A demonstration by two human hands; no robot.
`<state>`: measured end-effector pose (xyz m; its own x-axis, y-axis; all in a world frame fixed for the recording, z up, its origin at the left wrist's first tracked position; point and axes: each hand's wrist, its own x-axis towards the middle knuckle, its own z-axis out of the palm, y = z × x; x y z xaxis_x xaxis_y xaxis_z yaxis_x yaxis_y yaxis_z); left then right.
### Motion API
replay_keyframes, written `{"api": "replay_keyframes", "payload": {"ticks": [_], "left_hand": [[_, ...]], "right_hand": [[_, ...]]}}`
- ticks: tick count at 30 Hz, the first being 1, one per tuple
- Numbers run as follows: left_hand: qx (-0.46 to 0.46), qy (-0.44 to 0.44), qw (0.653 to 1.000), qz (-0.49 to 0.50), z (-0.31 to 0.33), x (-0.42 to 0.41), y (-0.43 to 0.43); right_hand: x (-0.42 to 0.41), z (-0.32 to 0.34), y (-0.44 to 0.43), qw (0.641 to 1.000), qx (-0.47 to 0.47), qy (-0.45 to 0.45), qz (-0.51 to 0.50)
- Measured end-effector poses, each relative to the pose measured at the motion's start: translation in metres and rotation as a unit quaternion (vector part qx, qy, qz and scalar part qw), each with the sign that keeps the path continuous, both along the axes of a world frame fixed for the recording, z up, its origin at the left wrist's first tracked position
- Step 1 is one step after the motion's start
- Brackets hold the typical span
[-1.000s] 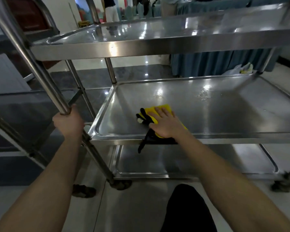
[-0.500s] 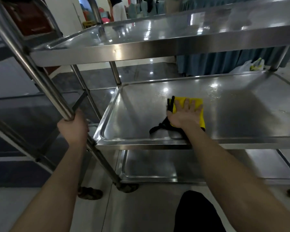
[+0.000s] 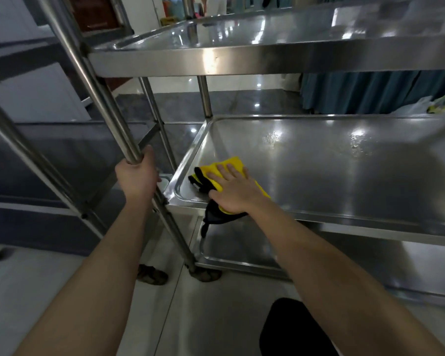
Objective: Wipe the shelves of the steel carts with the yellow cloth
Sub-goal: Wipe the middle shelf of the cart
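Note:
A steel cart with three shelves stands in front of me. On its middle shelf (image 3: 332,176), near the front left corner, lies the yellow cloth (image 3: 231,164) with a black edge that hangs over the shelf's front rim. My right hand (image 3: 233,190) presses flat on the cloth with straight, spread fingers. My left hand (image 3: 136,176) grips the slanted steel post (image 3: 98,91) of the cart at the left. The top shelf (image 3: 267,47) and bottom shelf (image 3: 242,247) carry nothing that I can see.
A second steel cart (image 3: 36,155) stands close at the left, its caster next to this cart's caster (image 3: 206,274). Blue table skirting (image 3: 370,93) and a white plastic bag (image 3: 421,106) lie behind the cart. People stand far back. My dark knee (image 3: 293,330) is low in view.
My right hand has slid the cloth back from the middle of the shelf to its front left corner. My left hand has kept its grip on the post.

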<state>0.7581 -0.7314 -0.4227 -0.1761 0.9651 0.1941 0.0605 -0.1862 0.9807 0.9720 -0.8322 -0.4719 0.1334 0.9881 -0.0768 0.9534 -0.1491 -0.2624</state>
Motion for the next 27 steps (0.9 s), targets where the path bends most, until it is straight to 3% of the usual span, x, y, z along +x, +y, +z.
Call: {"api": "replay_keyframes", "payload": {"ticks": [5, 7, 9, 11, 14, 17, 22, 26, 27], "left_hand": [[-0.026, 0.051, 0.998, 0.018, 0.006, -0.003, -0.001], [-0.051, 0.082, 0.992, 0.087, 0.011, -0.002, -0.009], [0.023, 0.115, 0.973, 0.197, 0.007, 0.003, -0.031], [0.161, 0.151, 0.950, 0.221, -0.008, 0.026, -0.068], [0.279, 0.234, 0.931, 0.012, -0.033, 0.089, -0.118], [0.274, 0.324, 0.893, -0.150, -0.042, 0.148, -0.137], [0.237, 0.430, 0.845, -0.211, -0.052, 0.196, -0.138], [0.219, 0.541, 0.785, -0.207, -0.060, 0.200, -0.127], [0.213, 0.535, 0.792, -0.205, -0.061, 0.199, -0.125]], "right_hand": [[0.087, -0.002, -0.086, 0.998, -0.002, -0.028, -0.062], [0.125, -0.001, -0.121, 0.996, -0.019, -0.033, -0.086], [0.145, 0.001, -0.142, 0.994, -0.030, -0.036, -0.099], [0.146, 0.002, -0.148, 0.993, -0.024, -0.044, -0.106], [0.134, 0.004, -0.149, 0.993, -0.009, -0.035, -0.114], [0.131, 0.005, -0.148, 0.993, 0.005, -0.033, -0.115], [0.133, -0.001, -0.147, 0.993, 0.017, -0.024, -0.111], [0.149, -0.003, -0.150, 0.994, 0.022, -0.022, -0.103], [0.161, -0.004, -0.158, 0.994, 0.021, -0.024, -0.107]]}}
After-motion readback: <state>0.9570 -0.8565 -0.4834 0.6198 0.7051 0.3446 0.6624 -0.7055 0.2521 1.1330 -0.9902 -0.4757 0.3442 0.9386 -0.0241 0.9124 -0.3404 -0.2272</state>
